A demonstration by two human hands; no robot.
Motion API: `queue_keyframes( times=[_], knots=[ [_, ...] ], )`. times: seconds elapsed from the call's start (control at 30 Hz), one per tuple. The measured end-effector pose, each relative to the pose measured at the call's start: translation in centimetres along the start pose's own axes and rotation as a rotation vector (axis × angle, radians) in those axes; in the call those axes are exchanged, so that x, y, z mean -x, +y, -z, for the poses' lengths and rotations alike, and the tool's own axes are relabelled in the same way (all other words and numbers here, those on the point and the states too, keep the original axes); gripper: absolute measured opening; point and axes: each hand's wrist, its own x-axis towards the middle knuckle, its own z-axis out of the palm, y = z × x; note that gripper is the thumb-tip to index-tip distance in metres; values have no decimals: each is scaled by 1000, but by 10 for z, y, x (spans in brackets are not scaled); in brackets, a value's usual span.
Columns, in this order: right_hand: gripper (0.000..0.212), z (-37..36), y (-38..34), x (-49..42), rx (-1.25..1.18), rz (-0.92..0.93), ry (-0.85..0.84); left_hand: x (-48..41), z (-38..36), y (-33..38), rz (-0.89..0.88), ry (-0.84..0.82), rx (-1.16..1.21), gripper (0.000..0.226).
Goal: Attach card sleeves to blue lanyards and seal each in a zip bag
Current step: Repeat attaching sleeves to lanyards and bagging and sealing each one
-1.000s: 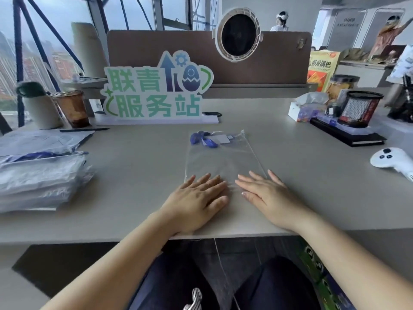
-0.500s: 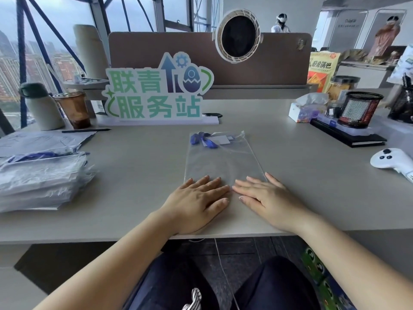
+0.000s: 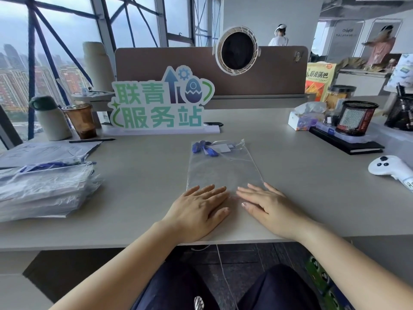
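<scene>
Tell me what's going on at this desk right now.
A person seated at the grey desk has both the left hand and the right hand laid flat, fingers straight, on the near end of a clear zip bag. A blue lanyard and a card sleeve lie at the bag's far end, apparently inside. It looks like flattening or sealing; whether the zip is closed cannot be told. A pile of similar bags sits to the left.
</scene>
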Motion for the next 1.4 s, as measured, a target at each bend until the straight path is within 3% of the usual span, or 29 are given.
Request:
queue_keyframes(
  times=[0.07,0.37,0.53,0.73,1.0,1.4],
  knots=[
    [46,2,-2,2,9,-1,-38,0,0,0,1,-3,13,55],
    [45,5,-8,5,52,-50,-45,0,4,8,51,3,-5,59],
    [47,5,-5,8,74,-101,-38,-1,0,14,58,-2,-5,78],
    [49,10,2,19,119,-161,-24,1,3,13,72,-2,-6,61],
    [49,11,8,29,138,-232,73,10,3,7,105,-57,6,62],
    [45,8,13,30,46,-233,50,41,3,-9,338,62,-40,61]
  ],
)
